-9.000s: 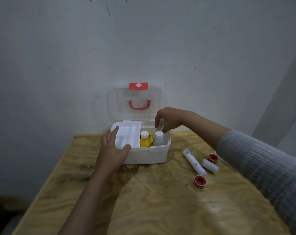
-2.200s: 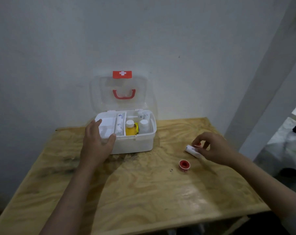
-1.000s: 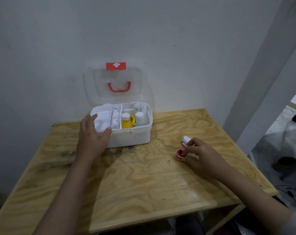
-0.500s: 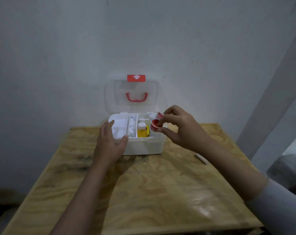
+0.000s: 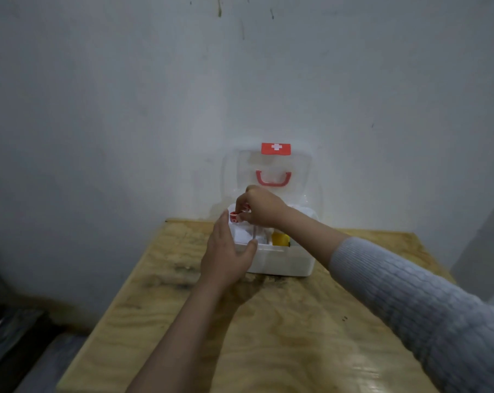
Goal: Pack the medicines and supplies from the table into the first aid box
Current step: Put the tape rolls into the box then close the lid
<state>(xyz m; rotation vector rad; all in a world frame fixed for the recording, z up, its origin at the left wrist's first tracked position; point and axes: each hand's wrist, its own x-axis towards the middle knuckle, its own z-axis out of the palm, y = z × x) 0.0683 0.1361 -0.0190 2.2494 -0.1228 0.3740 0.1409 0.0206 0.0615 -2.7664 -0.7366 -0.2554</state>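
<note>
1. The white first aid box (image 5: pixel 282 260) sits at the far edge of the plywood table (image 5: pixel 268 336), close against the pale wall (image 5: pixel 126 109).
2. Its clear lid (image 5: pixel 271 177) stands upright behind it, with a red handle (image 5: pixel 273 178) and a red cross label (image 5: pixel 276 148) at the top.
3. The left hand (image 5: pixel 226 256) grips the box's near left corner: the thumb hooks over the near rim, and the fingers reach up along the left side.
4. The right hand (image 5: pixel 261 207) reaches across from the right, over the far left part of the box. Its fingers are pinched together around small red-rimmed supplies (image 5: pixel 235 216), held just above the left compartment.
5. How many pieces are in that pinch I cannot tell; the hand covers most of them and the view is blurred.
6. Inside the box, a yellow bottle (image 5: pixel 280 239) shows below the right wrist, near the middle.
7. A thin white divider (image 5: pixel 254 234) runs near to far, left of the yellow bottle.
8. A grey knitted sleeve (image 5: pixel 410 302) covers the right forearm; the left forearm is bare.
9. To the near left, beyond the table's edge, the floor is dark.
</note>
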